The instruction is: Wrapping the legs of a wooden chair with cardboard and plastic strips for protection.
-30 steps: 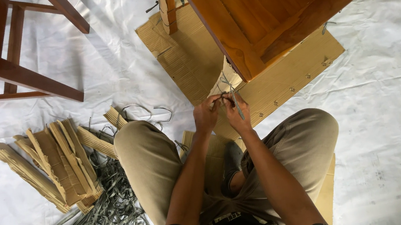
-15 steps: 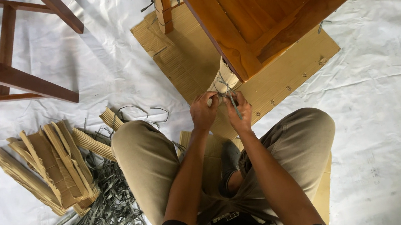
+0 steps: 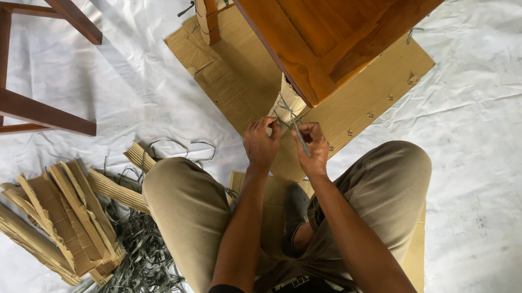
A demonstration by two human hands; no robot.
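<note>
I sit on the floor in front of a brown wooden chair (image 3: 338, 15). Its near leg (image 3: 287, 102) is wrapped in corrugated cardboard and tied with grey plastic strap. My left hand (image 3: 261, 143) pinches the strap ends (image 3: 284, 119) at the foot of that leg. My right hand (image 3: 312, 149) is closed around a thin grey tool or strap end (image 3: 301, 141) right beside it. The two hands almost touch.
A cardboard sheet (image 3: 372, 96) lies under the chair on white floor covering (image 3: 506, 140). Folded cardboard strips (image 3: 55, 220) and a heap of grey strap offcuts (image 3: 127, 283) lie at my left knee. Another wooden chair frame (image 3: 2, 83) stands at the upper left.
My hands have drawn slightly apart, the left pulling the strap end leftward. The view has shifted a little, so everything sits further left in frame.
</note>
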